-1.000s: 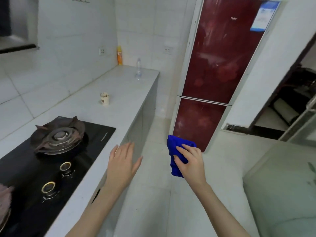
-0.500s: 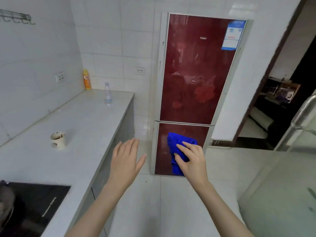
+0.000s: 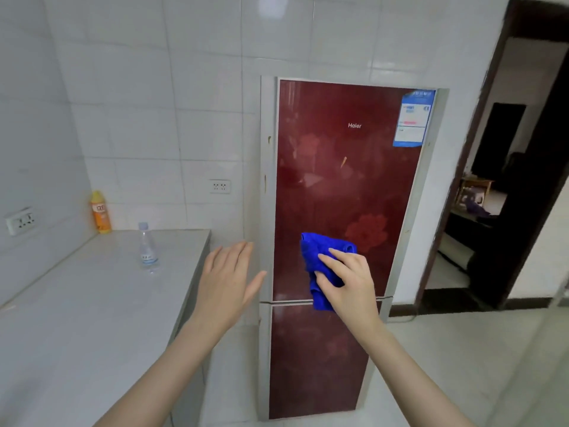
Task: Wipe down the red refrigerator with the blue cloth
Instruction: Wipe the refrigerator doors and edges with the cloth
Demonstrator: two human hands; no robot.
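Note:
The red refrigerator (image 3: 338, 186) stands straight ahead against the tiled wall, two doors with a flower pattern and a blue label at the upper right. My right hand (image 3: 348, 282) holds the crumpled blue cloth (image 3: 320, 260) in front of the lower part of the upper door, just above the seam between the doors; whether the cloth touches the door I cannot tell. My left hand (image 3: 228, 278) is raised with fingers straight and spread, holding nothing, to the left of the fridge's edge.
A grey-white counter (image 3: 92, 303) runs along the left, carrying a clear plastic bottle (image 3: 147, 248) and an orange bottle (image 3: 100, 212) in the corner. Wall sockets (image 3: 220, 186) sit left of the fridge. An open dark-framed doorway (image 3: 492, 195) lies to the right.
The view has come closer to the fridge and tilted up; the stove and cup have left the frame. My right hand with the cloth now sits before the upper door instead of the lower.

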